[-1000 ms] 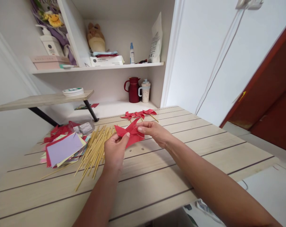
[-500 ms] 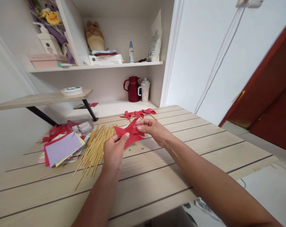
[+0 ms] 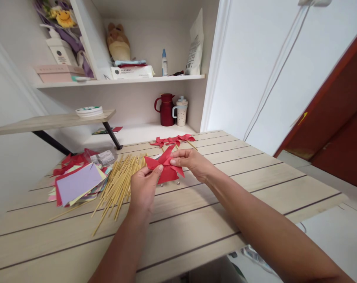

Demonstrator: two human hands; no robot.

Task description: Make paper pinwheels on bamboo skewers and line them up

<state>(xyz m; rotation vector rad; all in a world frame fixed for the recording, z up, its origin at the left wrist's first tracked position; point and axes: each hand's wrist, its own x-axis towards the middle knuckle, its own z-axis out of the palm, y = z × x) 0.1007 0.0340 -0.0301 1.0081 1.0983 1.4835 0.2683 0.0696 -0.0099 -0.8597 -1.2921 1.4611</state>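
Between my two hands, above the wooden table [image 3: 196,208], is a red paper pinwheel [image 3: 168,175] with its points spread out. My left hand [image 3: 144,184] pinches its left side, thumb on top. On the other side, my right hand [image 3: 190,163] closes thumb and fingers on the paper near the middle and right. Just under the pinwheel's lower edge lies a small metal piece [image 3: 178,183], with a second one partly covered by the paper. Several finished red pinwheels on sticks [image 3: 186,137] rest behind my hands.
Thin bamboo sticks [image 3: 119,181] lie in a loose pile left of my hands. Beside them is a stack of coloured paper sheets [image 3: 80,181] and a clear plastic packet [image 3: 103,158]. A red jug [image 3: 166,112] and a cup [image 3: 181,112] stand at the back. A small raised shelf [image 3: 54,121] is at left.
The pinwheel has turned a little in my hands, its lower flap now facing down and covering more of the small metal pieces. My right fingers have shifted inward on it.
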